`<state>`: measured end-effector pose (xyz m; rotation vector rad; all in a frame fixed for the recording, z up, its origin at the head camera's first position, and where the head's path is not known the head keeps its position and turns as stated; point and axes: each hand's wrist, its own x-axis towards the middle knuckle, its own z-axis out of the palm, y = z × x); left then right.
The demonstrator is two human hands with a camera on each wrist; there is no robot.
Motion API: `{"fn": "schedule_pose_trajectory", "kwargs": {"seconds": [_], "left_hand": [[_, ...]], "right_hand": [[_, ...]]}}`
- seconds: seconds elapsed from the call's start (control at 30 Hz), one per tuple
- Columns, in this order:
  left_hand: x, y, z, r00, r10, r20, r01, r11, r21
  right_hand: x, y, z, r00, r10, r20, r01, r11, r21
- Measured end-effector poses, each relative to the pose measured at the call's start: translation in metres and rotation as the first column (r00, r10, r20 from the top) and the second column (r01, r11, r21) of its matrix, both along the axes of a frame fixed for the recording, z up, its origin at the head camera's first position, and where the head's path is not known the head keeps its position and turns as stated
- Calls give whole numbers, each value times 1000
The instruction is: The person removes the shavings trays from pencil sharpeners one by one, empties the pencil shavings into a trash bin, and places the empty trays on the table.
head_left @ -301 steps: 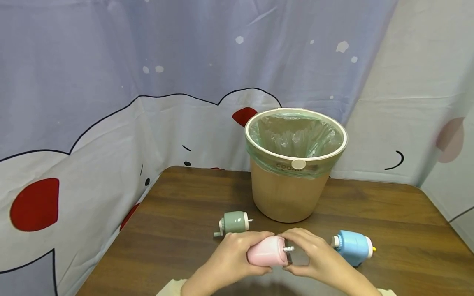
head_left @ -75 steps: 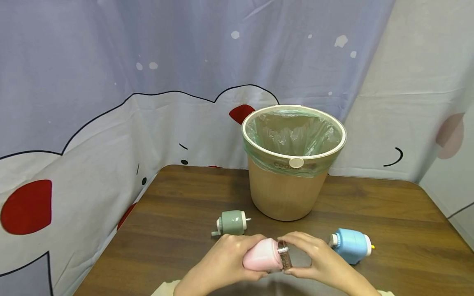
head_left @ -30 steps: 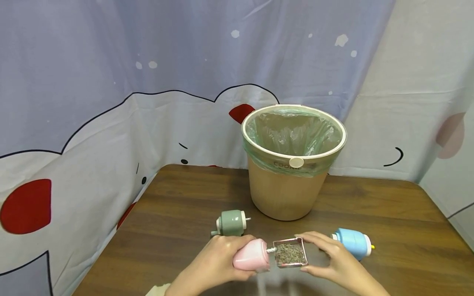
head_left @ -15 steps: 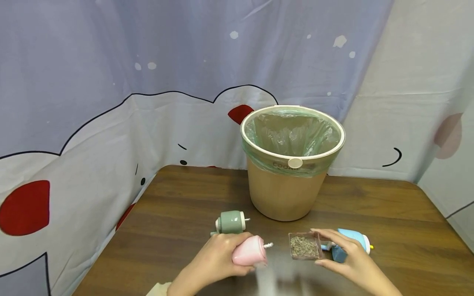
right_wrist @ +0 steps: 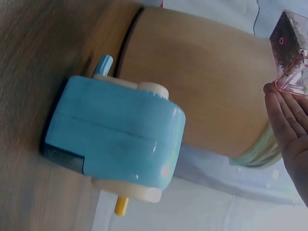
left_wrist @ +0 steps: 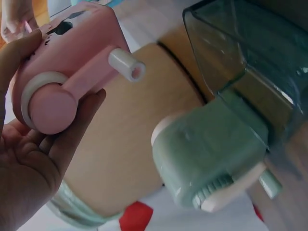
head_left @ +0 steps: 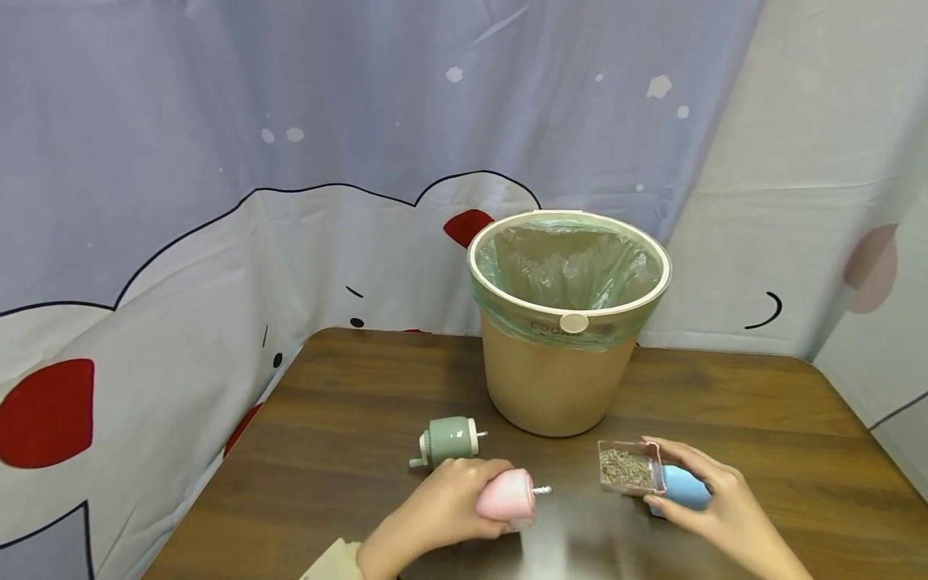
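My left hand (head_left: 444, 501) grips a pink crank pencil sharpener (head_left: 506, 495) above the table. A short silvery stub sticks out of its front, and its crank (left_wrist: 91, 70) shows in the left wrist view. Between thumb and fingers, my right hand (head_left: 714, 493) pinches a clear, pink-edged shavings drawer (head_left: 627, 469), apart from the sharpener. Grey-brown shavings lie in the drawer, whose opening is tilted toward the head camera. Behind that hand a blue pencil sharpener (head_left: 681, 488) stands on the table, partly hidden. A green pencil sharpener (head_left: 451, 440) stands just beyond my left hand.
A tan trash bin (head_left: 558, 387) lined with a thin green bag (head_left: 573, 270) stands at the back of the wooden table (head_left: 377, 379), beyond both hands. Its top is uncovered. A printed curtain (head_left: 362, 258) hangs behind the table.
The drawer has come out of the pink sharpener and moved right with my right hand, in front of the blue sharpener. My left hand keeps its grip on the sharpener.
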<state>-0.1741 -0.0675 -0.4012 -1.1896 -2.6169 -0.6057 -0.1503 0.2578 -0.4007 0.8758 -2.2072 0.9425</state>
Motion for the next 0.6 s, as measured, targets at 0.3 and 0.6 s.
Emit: {"fn": "schedule_pose_trajectory", "kwargs": {"seconds": [0.3,0.6], "left_hand": [[-21,27,-1,997,35,76,-28,996,-86],[-37,48,-7,991,60,118,-43,990,-138]], "right_hand": [[1,11,4,997,-66,40,68,996,-63],[5,14,7,973,-138,185,167,974,-153]]}}
